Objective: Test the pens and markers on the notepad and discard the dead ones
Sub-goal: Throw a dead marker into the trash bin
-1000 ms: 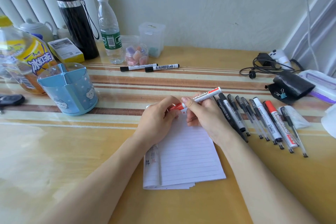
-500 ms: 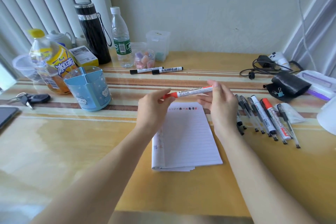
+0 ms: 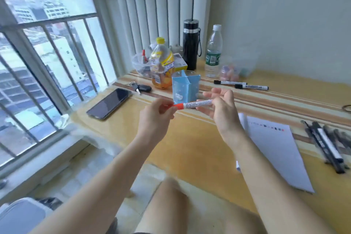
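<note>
A white marker with a red cap (image 3: 195,104) is held level in the air above the table's left part. My left hand (image 3: 157,115) pinches its red capped end. My right hand (image 3: 221,107) holds the white barrel's other end between thumb and fingers. The lined notepad (image 3: 273,150) lies on the table to the right, with small test marks near its top. A row of several pens and markers (image 3: 326,142) lies right of the notepad, partly cut off by the frame edge. Two black-capped markers (image 3: 241,84) lie farther back on the table.
A blue pen holder (image 3: 185,86) stands just behind the held marker. Behind it are a yellow drink bottle (image 3: 161,64), a black flask (image 3: 190,43) and a water bottle (image 3: 213,51). A phone (image 3: 110,103) and keys (image 3: 140,87) lie at the left. A window with bars fills the left side.
The view has swung left toward the window. Both hands have lifted the red-capped marker off the notepad and carried it left, in front of the blue holder.
</note>
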